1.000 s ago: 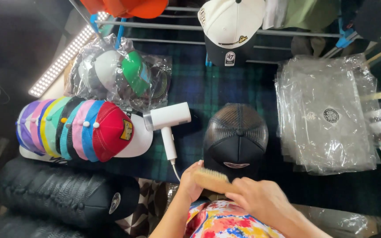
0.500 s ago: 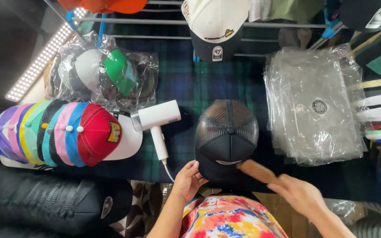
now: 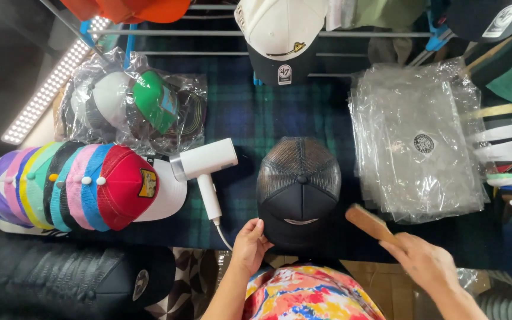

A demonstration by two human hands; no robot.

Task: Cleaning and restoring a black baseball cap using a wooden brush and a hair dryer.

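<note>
Brushing looks underway: left hand (image 3: 250, 243) grips black mesh-backed cap (image 3: 298, 189) at frame centre; right hand (image 3: 425, 264) clasps wooden brush (image 3: 370, 222) just beside it, off the cap.

A stack of clear plastic bags (image 3: 416, 142) with round dark labels lies right; bagged caps (image 3: 134, 106), probably several, upper left.

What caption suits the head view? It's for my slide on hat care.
Left hand steadies a black cap while right hand holds a wooden brush beside it.

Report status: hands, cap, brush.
Left hand grips the black mesh-backed cap at its brim. Right hand holds wooden brush clear of cap. White hair dryer lies alongside.
</note>
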